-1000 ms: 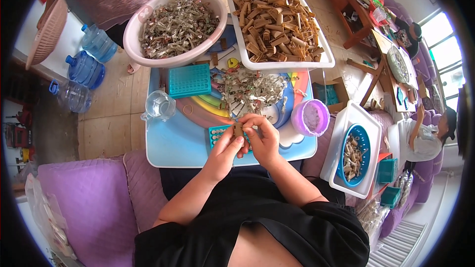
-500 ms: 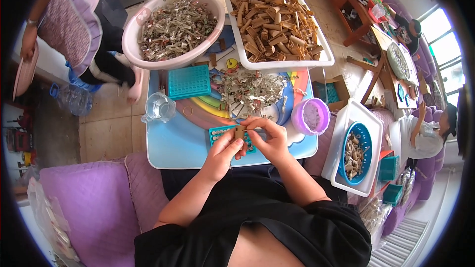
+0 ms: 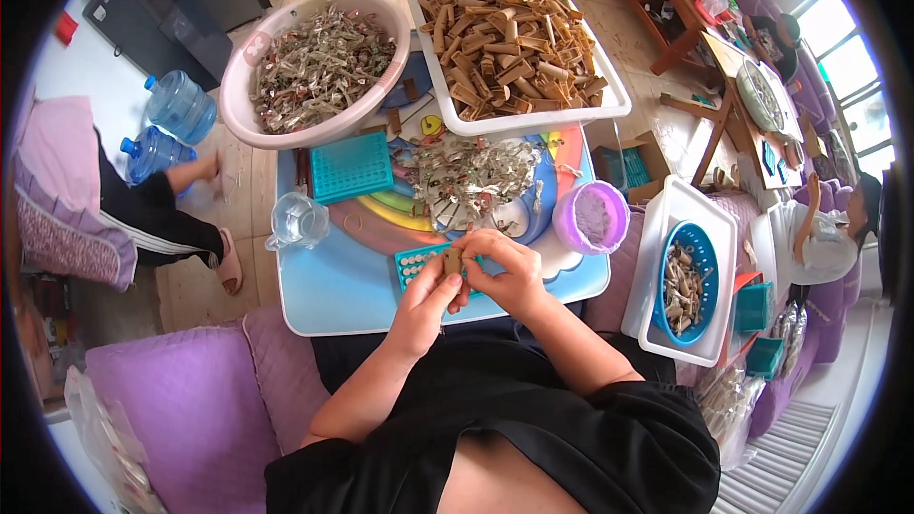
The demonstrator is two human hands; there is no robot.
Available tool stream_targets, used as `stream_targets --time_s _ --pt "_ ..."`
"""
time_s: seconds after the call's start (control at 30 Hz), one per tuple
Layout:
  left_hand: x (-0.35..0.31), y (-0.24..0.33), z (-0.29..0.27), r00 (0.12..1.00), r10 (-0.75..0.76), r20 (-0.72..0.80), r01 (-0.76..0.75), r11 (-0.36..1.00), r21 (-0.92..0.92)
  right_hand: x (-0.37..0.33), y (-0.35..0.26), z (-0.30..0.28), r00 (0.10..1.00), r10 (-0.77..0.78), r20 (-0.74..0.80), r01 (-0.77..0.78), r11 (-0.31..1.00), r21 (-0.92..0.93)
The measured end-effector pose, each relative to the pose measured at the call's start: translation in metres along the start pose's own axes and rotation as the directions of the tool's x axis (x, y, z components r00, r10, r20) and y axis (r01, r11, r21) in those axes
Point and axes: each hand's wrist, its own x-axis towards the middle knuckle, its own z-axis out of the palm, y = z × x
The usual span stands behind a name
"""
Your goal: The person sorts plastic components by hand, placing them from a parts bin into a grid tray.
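Over the near edge of a low table, both my hands meet at a small brown tube-like piece (image 3: 452,261). My left hand (image 3: 424,312) is closed around it, thumb along its face. Fingers bent, my right hand (image 3: 511,272) pinches at its upper right side; anything finer between those fingertips is hidden. Partly covered by my hands is a small teal rack (image 3: 411,267) with round whitish items in its holes. Just beyond lies a loose heap of clear-wrapped small pieces (image 3: 466,181).
A pink basin (image 3: 233,100) of wrapped pieces and a white tray (image 3: 614,107) of brown pieces stand behind the heap. Around me are a teal perforated rack (image 3: 352,167), clear jug (image 3: 300,222), purple tub (image 3: 592,219) and blue basket (image 3: 705,300). Another person (image 3: 114,200) is at left.
The person at left has moved farther left and down in view, uncovering large blue bottles. My view has shifted slightly. My hands still hold the brown piece, now turned a little.
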Motion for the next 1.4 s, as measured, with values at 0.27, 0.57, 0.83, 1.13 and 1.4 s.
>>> stream_targets --time_s 0.27,0.57,0.83,1.13,1.4 --pt "0.0 0.003 0.005 0.993 -0.035 0.113 0.034 0.999 0.017 -0.004 -0.015 -0.02 0.994 0.086 0.065 -0.09 0.994 0.063" --pt "0.01 0.03 0.016 0.718 -0.125 0.685 -0.036 0.976 0.215 -0.014 -0.057 -0.161 0.937 0.132 0.322 -0.228 0.932 0.282" --pt "0.01 0.019 -0.01 0.683 -0.1 0.723 -0.082 0.974 0.211 -0.087 -0.06 -0.312 0.625 0.644 -0.441 -0.761 0.63 -0.158" --pt "0.002 0.018 -0.026 0.725 -0.149 0.673 -0.098 0.944 0.314 0.016 -0.025 -0.12 0.869 0.488 -0.076 -0.483 0.806 -0.343" --pt "-0.017 0.032 -0.034 0.796 -0.103 0.596 -0.126 0.936 0.33 0.15 0.08 0.07 0.933 0.207 0.295 -0.063 0.9 -0.432"
